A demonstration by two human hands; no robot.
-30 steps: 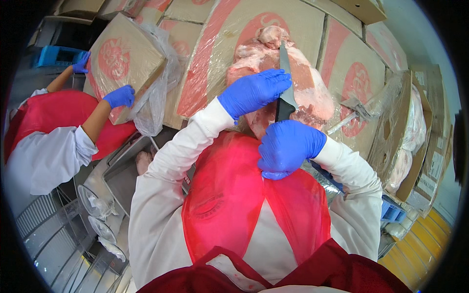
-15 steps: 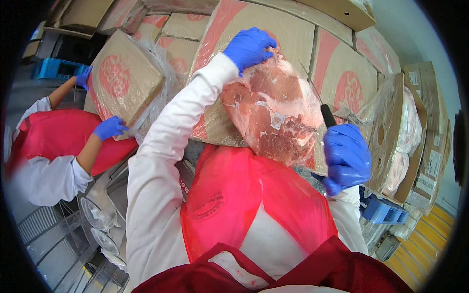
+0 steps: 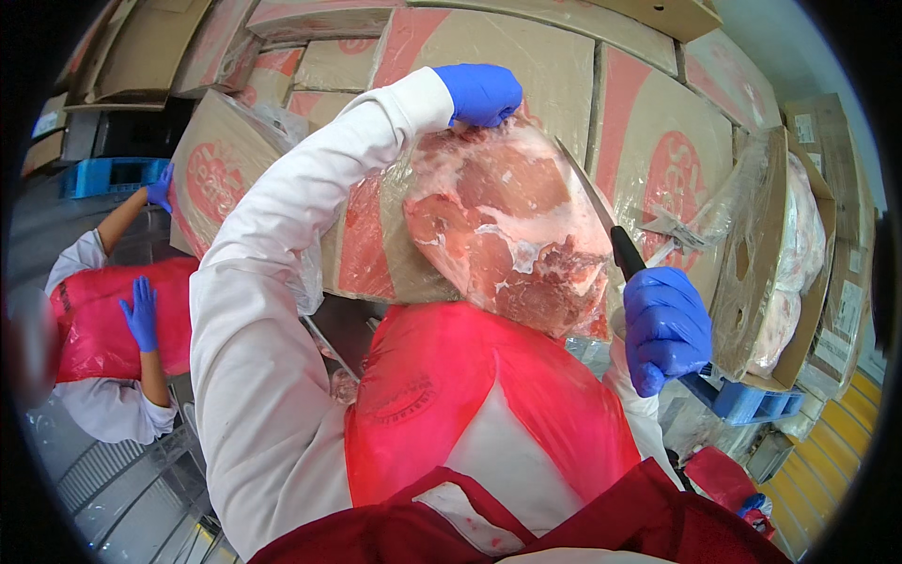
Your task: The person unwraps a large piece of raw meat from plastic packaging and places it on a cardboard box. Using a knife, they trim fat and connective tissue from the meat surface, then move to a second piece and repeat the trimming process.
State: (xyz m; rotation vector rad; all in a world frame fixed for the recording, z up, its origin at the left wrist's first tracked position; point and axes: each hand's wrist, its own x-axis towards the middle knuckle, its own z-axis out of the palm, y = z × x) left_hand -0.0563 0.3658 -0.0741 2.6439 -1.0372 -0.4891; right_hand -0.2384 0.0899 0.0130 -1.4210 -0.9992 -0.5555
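A large raw cut of meat [image 3: 512,221], pink with white fat, rests on plastic-wrapped cardboard boxes right in front of my apron. At its far edge my left hand [image 3: 482,94], in a blue glove, is closed on the meat; the fingertips are partly hidden. My right hand [image 3: 665,329], also blue-gloved, is wrapped round the black handle of a knife [image 3: 592,197]. The blade points up and away, along the right side of the meat. From this view I cannot tell whether the blade touches it.
Wrapped cartons [image 3: 658,150] surround the meat. An open box [image 3: 794,273] of bagged meat stands at right, above a blue pallet [image 3: 756,402]. On the left, a co-worker in a red apron [image 3: 127,305] has one gloved hand by a carton [image 3: 211,179]. Another person [image 3: 723,479] shows at lower right.
The meat has shifted slightly left and nearer my apron. My left fingers have curled tighter at its edge. The knife stays in my right hand. The co-worker's nearer hand has left the carton.
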